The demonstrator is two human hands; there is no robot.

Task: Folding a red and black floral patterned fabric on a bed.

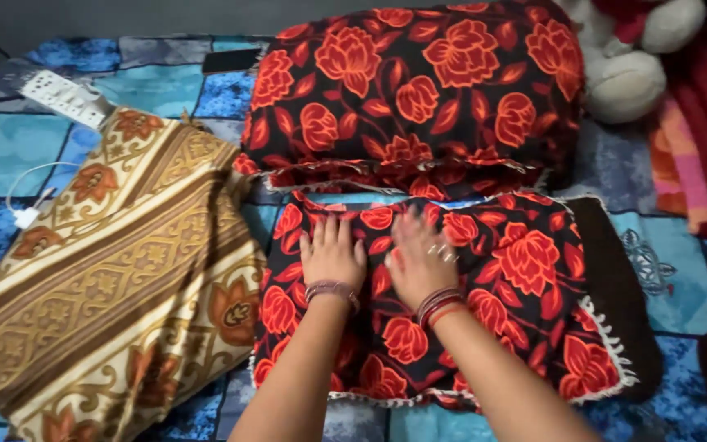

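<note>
— Where are our hands?
— Both lie flat, fingers spread, gripping nothing: left hand and right hand side by side, pressing on the black-and-red cloth.
— And the cloth?
— Spread on the blue bed before us, just below the matching pillow. A brown blanket lies left of it.

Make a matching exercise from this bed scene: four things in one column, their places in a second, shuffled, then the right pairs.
1. left hand
2. brown and cream patterned cover
3. white power strip
4. soft toy

a. far right corner
b. flat on the red-flowered black cover, beside the right hand
c. far left, on the blue bedsheet
d. left of the flowered cover

Pairs: 1-b, 2-d, 3-c, 4-a
</note>
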